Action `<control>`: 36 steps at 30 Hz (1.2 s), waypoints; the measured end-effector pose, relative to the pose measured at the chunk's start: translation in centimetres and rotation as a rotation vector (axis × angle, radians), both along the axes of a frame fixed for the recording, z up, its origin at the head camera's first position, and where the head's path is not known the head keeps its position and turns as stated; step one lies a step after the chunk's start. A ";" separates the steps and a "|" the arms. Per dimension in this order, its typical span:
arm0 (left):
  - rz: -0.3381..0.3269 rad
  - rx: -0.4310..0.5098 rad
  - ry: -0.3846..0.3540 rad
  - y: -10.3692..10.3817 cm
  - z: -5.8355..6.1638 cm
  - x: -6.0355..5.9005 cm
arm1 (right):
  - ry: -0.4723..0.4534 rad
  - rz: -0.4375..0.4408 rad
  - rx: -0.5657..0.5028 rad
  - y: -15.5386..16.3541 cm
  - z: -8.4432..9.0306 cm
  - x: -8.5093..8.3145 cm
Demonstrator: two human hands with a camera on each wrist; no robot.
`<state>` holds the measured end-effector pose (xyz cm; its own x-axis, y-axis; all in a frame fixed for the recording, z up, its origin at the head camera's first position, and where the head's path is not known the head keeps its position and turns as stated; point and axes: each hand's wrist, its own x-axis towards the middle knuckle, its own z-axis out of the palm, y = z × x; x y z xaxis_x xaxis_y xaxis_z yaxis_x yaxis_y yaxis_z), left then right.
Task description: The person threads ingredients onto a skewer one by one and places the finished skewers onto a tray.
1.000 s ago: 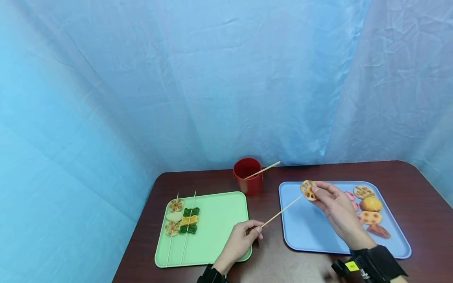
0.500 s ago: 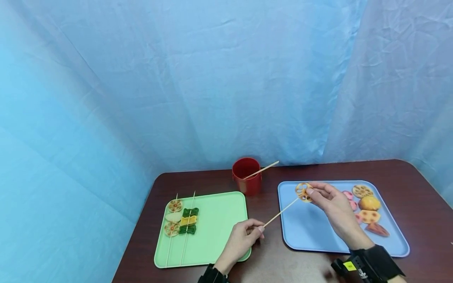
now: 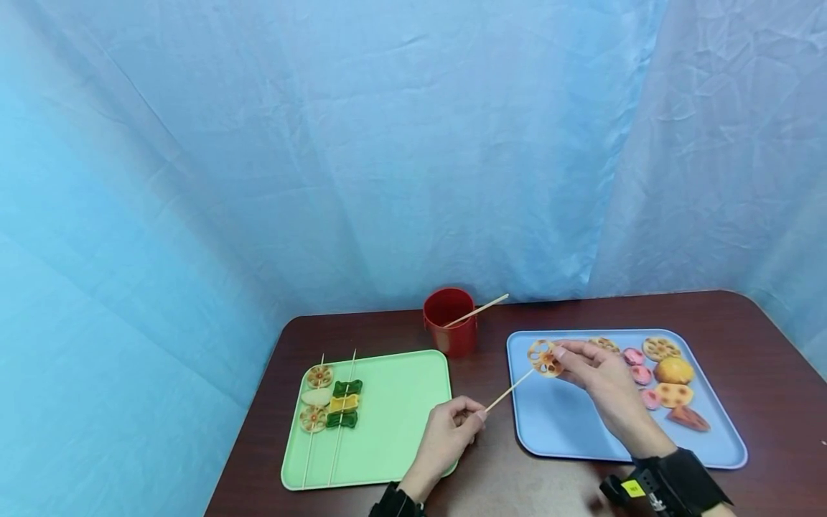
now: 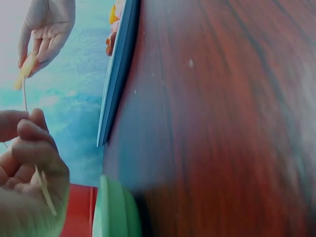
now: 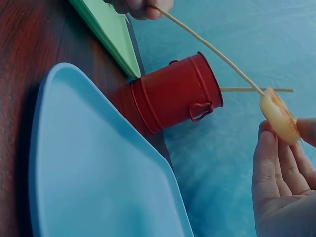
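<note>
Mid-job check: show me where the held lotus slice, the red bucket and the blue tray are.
Held lotus slice (image 5: 278, 117): right wrist view, on its pale side.
Red bucket (image 5: 174, 92): right wrist view, on its outer wall.
Blue tray (image 3: 557, 424): head view, on its bare floor.

The head view looks forward and down from above; both wrist views, close and tilted, share the skewer (image 5: 212, 48).

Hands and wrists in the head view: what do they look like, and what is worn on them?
The left hand and right hand are both bare, with no gloves. The right wrist wears a wide black band carrying a small device with a yellow label. A black left cuff is cut off by the frame.
</note>
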<state>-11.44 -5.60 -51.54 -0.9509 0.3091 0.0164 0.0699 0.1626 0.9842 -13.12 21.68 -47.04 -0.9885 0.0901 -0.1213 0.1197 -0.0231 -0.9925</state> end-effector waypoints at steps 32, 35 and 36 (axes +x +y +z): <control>0.165 0.110 -0.073 4.2 0.6 -0.3 | -0.034 0.109 0.062 -3.9 -1.6 0.3; 0.166 0.106 -0.068 4.2 0.5 -0.4 | -0.028 0.107 0.076 -4.2 -1.7 0.4; 0.166 0.105 -0.068 4.2 0.6 -0.4 | -0.028 0.108 0.080 -4.3 -1.8 0.4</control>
<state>-11.80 -1.36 -50.99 -0.9886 0.1482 -0.0257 -0.0165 0.0628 0.9979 -12.72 17.34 -48.85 -0.9893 -0.0063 -0.1460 0.1452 0.0702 -0.9869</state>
